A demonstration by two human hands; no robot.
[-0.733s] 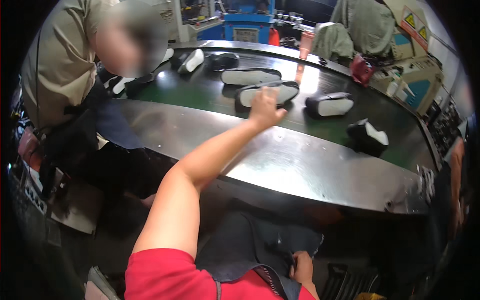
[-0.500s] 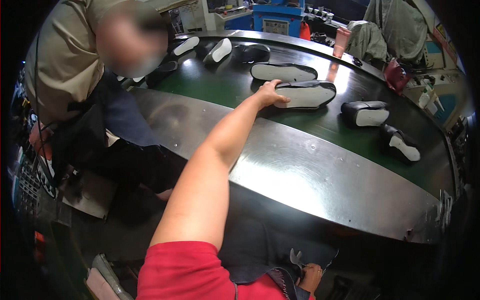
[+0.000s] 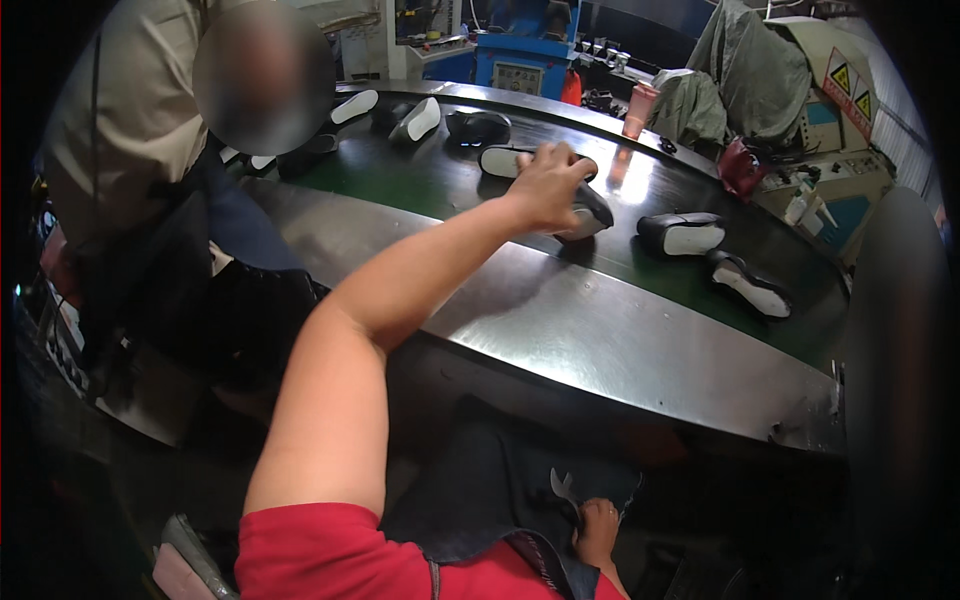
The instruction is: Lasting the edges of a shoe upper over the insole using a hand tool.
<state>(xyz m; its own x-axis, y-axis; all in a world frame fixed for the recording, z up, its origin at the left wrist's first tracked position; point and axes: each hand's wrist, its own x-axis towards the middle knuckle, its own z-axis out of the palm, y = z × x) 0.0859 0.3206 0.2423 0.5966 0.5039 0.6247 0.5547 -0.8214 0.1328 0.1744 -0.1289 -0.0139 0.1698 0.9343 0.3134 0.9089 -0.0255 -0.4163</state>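
My left hand [image 3: 548, 188] reaches out over the green conveyor belt [image 3: 400, 195], its fingers closed over a black shoe [image 3: 598, 212]. That shoe is turned end-on, and the hand covers much of it. Just beyond lies another black shoe [image 3: 500, 162] with its white sole showing; whether my fingers touch it I cannot tell. Low in the view, by a dark apron [image 3: 470, 490], my right hand [image 3: 598, 528] is wrapped round a pair of pincers [image 3: 565, 488]. Their metal jaws point up and away from me.
A steel ledge [image 3: 640, 350] edges the belt on my side. More black shoes with white soles [image 3: 690, 236] lie right and far left. A co-worker in a beige top [image 3: 130, 110] stands at the left. A pink cup [image 3: 640, 110] and a dark red pouch [image 3: 740, 165] sit along the far rim.
My left hand has gone from pressing on the shoe's end to grasping it from above, and the shoe has turned. The view has shifted a little to the right. My right hand still holds the pincers.
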